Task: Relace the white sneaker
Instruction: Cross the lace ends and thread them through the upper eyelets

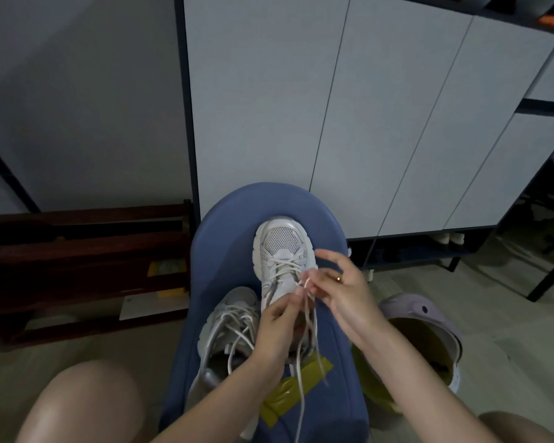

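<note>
Head view. Nearest the camera: bare knees at the bottom edge, left knee (84, 407) large at lower left, the other just showing at lower right. Both forearms reach forward from between them.

Blue padded stool (224, 219) straight ahead, rounded far end. Two sneakers on it. White sneaker (282, 247) stands upright on the far half, toe pointing away from the camera, lace crossed through the front eyelets only. Second sneaker (229, 324) lies just beside it to the left and nearer, tilted, its laces loose and tangled.

Left hand (274, 327) over the mid part of the white sneaker, fingers curled, thumb and forefinger pinching the lace (303, 356) near the tongue. Right hand (343, 295) just right of the shoe, thumb and forefinger pinching the lace tip at an eyelet on the shoe's right side, other fingers spread and raised. Gold ring (339, 277) on one finger. Loose lace ends hang down toward the camera over the stool.

Yellow-olive tape strip (288, 394) on the near part of the stool, under the hanging lace.

Right of the stool on the floor: pale purple bin (429, 314) with yellow liner. Behind: grey cabinet doors (333, 123). Left: dark wooden rack (77, 251) low against the wall.
</note>
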